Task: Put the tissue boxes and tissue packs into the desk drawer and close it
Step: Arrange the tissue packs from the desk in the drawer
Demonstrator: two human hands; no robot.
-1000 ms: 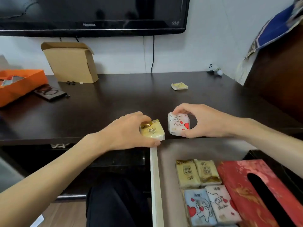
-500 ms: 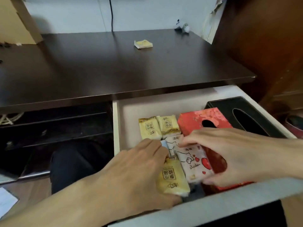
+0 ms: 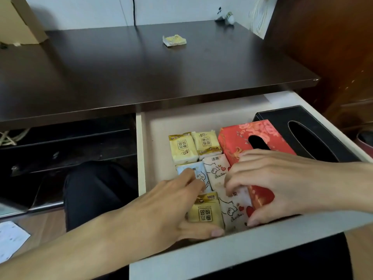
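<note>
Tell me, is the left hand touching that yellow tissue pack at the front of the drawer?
Touching. The head view shows the left hand with fingers and thumb curled round the yellow tissue pack, setting it down in the drawer.

Left hand (image 3: 167,207) enters from lower left of frame, forearm extended, fingers curled, thumb low at centre bottom. Right hand (image 3: 282,184) enters from right edge, palm down, fingers bent, fingertips (image 3: 232,183) and thumb pinching at centre of frame

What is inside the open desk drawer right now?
Six tissue packs, a red tissue box and a black tissue box. The left hand and right hand cover parts of the front packs; the floor beneath is hidden.
</note>
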